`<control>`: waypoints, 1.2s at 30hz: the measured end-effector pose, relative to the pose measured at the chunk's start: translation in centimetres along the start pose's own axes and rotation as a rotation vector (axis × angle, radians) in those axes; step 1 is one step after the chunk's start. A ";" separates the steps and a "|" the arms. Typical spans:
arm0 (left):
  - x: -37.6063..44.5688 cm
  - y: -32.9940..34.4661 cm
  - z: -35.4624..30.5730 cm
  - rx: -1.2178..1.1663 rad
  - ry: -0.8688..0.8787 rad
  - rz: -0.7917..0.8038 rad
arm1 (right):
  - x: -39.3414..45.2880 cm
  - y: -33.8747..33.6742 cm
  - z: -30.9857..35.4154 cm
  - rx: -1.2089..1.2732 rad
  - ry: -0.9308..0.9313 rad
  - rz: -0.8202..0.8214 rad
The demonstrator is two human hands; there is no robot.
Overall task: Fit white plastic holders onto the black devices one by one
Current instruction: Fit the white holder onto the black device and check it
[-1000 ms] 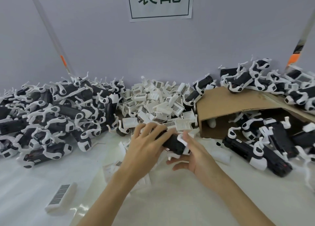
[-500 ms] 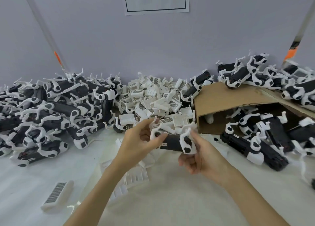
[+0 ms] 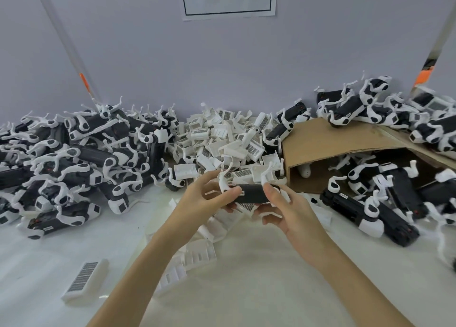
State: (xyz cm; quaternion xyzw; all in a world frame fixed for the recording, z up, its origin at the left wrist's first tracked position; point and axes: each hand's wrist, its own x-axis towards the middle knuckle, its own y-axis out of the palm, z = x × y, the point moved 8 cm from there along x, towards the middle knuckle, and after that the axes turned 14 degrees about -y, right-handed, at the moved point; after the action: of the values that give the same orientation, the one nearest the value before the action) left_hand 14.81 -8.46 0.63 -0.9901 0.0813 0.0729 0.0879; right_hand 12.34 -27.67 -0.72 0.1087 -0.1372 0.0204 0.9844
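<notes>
Left hand (image 3: 209, 200) and right hand (image 3: 283, 205) pinched the black device (image 3: 251, 194) by its ends above the table (image 3: 246, 277); it appeared light and rigid, thin white arms probably fragile, so body-end grip judged safest.

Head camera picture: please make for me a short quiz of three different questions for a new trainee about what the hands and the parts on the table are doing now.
1. True or false: both hands grip the same black device.
2. Which pile lies between the left heap of devices and the cardboard box?
A. loose white holders
B. metal screws
C. folded cloths
3. Fill in: the lone white part with a barcode label lies on the table near the person's ______ forearm.

Key
1. True: the left hand and right hand each hold one end.
2. A, the loose white holders.
3. left
</notes>
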 end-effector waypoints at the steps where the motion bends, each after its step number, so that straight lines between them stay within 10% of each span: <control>1: 0.0 -0.2 -0.2 -0.012 0.028 -0.007 | 0.0 0.2 -0.3 0.059 0.046 0.032; 9: -1.0 1.0 -1.9 0.161 0.291 0.165 | -0.6 0.3 -1.6 0.405 0.380 0.173; 17: -0.6 1.9 0.4 0.155 0.093 0.353 | 0.4 -1.6 -0.4 0.388 0.113 -0.004; 24: -0.5 3.1 0.0 0.016 0.059 0.230 | 0.6 -2.1 1.2 -0.031 -0.202 -0.017; 36: -1.4 1.4 -1.6 -0.067 0.215 0.054 | 0.7 -0.7 0.1 0.167 -0.099 0.058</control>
State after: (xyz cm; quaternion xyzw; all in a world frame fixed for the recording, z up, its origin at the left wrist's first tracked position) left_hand 13.45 -9.88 2.15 -0.9921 0.1144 -0.0287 0.0437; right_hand 13.02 -28.37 -0.56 0.1874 -0.1863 0.0551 0.9629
